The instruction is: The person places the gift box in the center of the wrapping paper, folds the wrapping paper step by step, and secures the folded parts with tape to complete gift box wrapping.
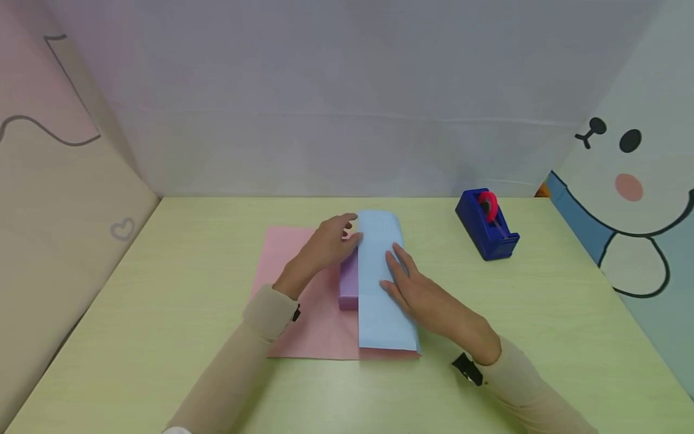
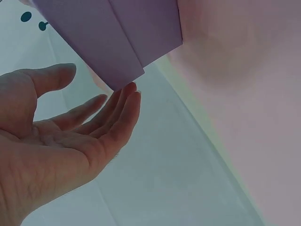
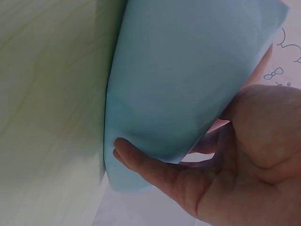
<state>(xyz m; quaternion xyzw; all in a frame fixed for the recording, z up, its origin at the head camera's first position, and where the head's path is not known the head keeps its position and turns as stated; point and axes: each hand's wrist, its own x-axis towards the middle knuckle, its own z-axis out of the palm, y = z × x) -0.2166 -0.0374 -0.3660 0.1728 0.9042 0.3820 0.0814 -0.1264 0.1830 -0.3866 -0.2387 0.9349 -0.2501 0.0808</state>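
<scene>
A sheet of paper, pink (image 1: 320,328) on one face and blue on the other, lies on the table. Its right part is folded over, so the blue face (image 1: 382,319) covers part of a purple box (image 1: 349,292). My left hand (image 1: 328,244) is at the far end of the box, its thumb by the fold's left edge. In the left wrist view its fingers are loosely bent, with fingertips close to a corner of the purple box (image 2: 113,42); contact is unclear. My right hand (image 1: 428,301) rests spread fingers on the blue flap, along its right side.
A blue tape dispenser (image 1: 488,232) with a red-cored roll stands at the back right of the pale wooden table (image 1: 184,289). A pale curtain (image 1: 347,150) backs the table, and printed panels flank both sides.
</scene>
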